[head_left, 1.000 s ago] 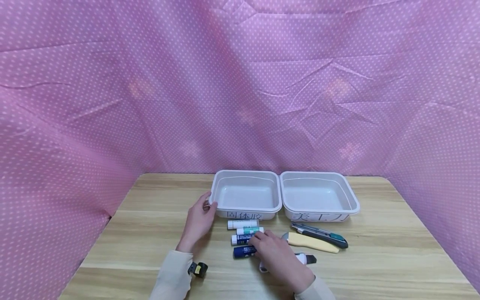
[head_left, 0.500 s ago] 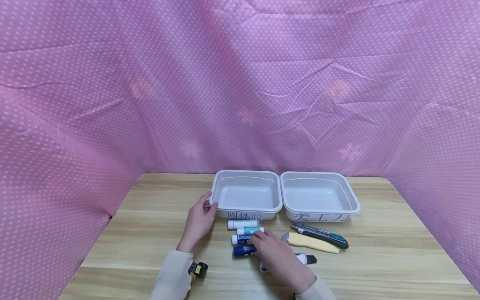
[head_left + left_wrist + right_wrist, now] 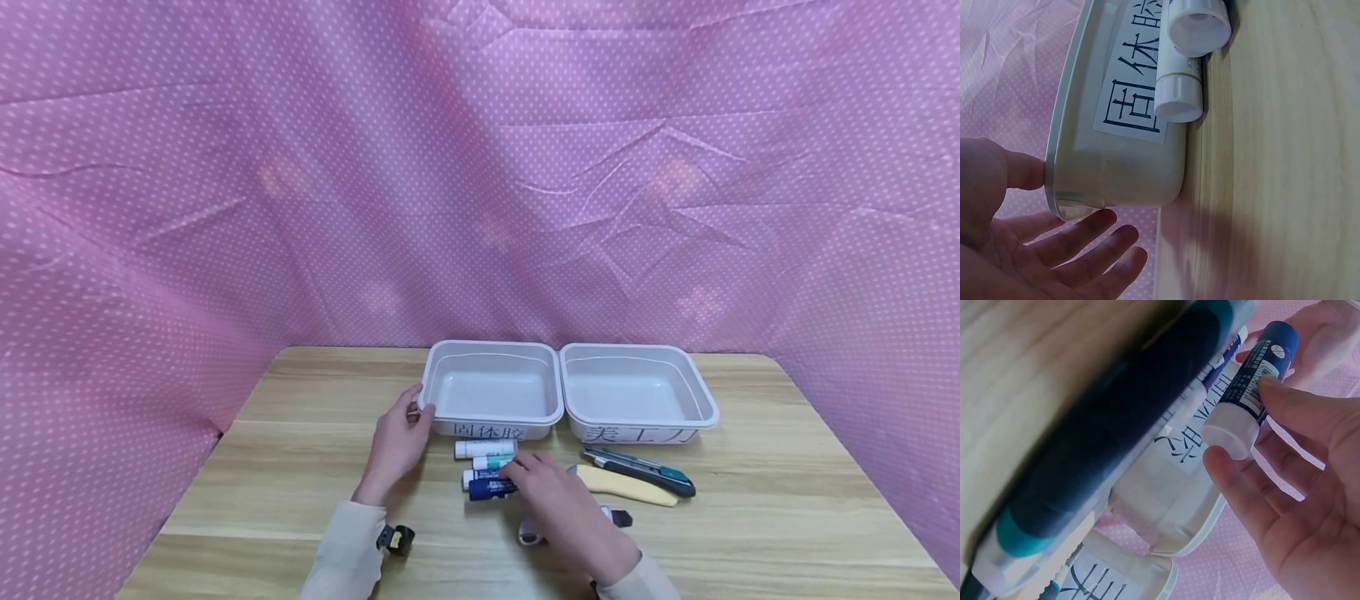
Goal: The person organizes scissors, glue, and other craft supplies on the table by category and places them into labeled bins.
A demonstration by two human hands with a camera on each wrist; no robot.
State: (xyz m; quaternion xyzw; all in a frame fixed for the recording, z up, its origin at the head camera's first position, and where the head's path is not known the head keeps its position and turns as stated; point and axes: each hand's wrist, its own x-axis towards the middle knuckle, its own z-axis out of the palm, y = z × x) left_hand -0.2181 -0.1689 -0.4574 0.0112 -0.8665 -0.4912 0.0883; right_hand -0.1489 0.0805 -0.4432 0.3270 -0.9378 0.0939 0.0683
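Note:
My right hand (image 3: pixel 551 500) holds a dark blue glue stick (image 3: pixel 1260 381) with a white end, thumb on its label, lifted off the table in the right wrist view. More glue sticks lie beside it: a white one (image 3: pixel 483 449), a green-banded one (image 3: pixel 489 462) and a blue one with a white end (image 3: pixel 468 477), partly covered. At the left white plastic box (image 3: pixel 1122 169), labelled in black characters, my left hand (image 3: pixel 401 442) grips the near left corner, thumb on the rim and fingers round the side.
A second labelled white box (image 3: pixel 637 425) adjoins the first on its right. In front of it lie a dark utility knife (image 3: pixel 645 472) and a yellow-handled knife (image 3: pixel 626 484). Under my right wrist is a white utility knife (image 3: pixel 531 531), partly hidden. Pink dotted cloth (image 3: pixel 480 208) hangs around the table.
My right hand has raised the dark blue glue stick and shifted it slightly away from me, toward the other glue sticks. The left hand and both boxes have stayed put.

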